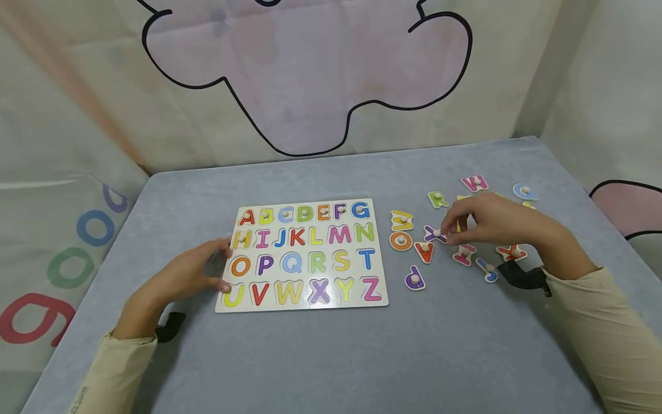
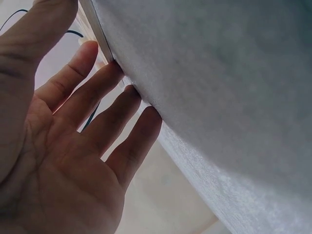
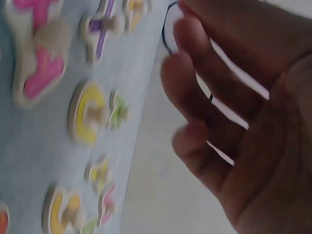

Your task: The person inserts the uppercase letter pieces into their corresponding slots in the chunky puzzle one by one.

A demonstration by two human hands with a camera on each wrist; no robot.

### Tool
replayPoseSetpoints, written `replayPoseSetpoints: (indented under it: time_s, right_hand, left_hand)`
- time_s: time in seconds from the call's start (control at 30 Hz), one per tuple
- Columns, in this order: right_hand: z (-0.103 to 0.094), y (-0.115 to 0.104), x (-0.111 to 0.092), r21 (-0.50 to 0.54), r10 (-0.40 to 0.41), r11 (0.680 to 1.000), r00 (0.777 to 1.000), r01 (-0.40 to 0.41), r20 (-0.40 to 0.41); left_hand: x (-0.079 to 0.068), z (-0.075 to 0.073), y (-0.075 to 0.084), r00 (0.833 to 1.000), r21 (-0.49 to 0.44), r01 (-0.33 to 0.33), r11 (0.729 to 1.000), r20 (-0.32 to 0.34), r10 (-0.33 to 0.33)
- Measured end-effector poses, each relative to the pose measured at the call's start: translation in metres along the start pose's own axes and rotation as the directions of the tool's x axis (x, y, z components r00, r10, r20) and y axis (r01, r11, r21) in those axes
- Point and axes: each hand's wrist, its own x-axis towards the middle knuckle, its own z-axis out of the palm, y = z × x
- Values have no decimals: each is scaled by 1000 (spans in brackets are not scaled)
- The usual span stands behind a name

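A white alphabet puzzle board (image 1: 305, 299) lies on the table, with letter pieces with round knobs in its top row and at H. My left hand (image 1: 193, 269) rests at the board's left edge, thumb near the U, fingers nearly straight; the fingertips (image 2: 148, 119) touch the edge and tabletop. Above the loose letter pieces hovers my right hand (image 1: 491, 218), its fingers bent. Nearest its fingertips lies a purple X piece (image 1: 434, 234). A pink I piece (image 3: 41, 48) and yellow U piece (image 3: 87, 114) lie beside it. No piece shows in that hand; its thumb and index tips are partly hidden.
Around the right hand are an orange O piece (image 1: 400, 241), red V piece (image 1: 424, 252), green R piece (image 1: 437, 199), blue Q piece (image 1: 525, 191) and blue J piece (image 1: 487, 270). A grey cloth covers the table (image 1: 331, 362). Printed curtains (image 1: 310, 69) hang behind.
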Motion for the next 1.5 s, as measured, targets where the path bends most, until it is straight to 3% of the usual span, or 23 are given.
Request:
replayPoseSetpoints:
  time_s: [0.2,0.43,0.6,0.87,1.17,1.5]
  right_hand:
    - [-2,20,-5,23,65,997,988,-69,137]
    - [0,29,-3,13,198,978,944,-208,262]
    - [4,29,-2,-2,206,977,945,-212,254]
    - [5,27,-3,-30,143,990,969,-140,203]
    - [4,27,0,15,7,1000,985,-10,175]
    - [10,40,0,61,18,998,989,-28,149]
  left_hand:
    - [-1,3,1,1000,-6,8,1000,6,-8]
    - [0,5,-2,1000,1,3,1000,1,-3]
    - [1,5,-2,1000,-5,-1,1000,2,1]
    - [2,5,-1,1000,-15,-6,1000,8,6]
    - [0,3,0,1000,-20,-18,1000,1,18]
    - [-1,1,1,1000,4,-20,1000,-3,20]
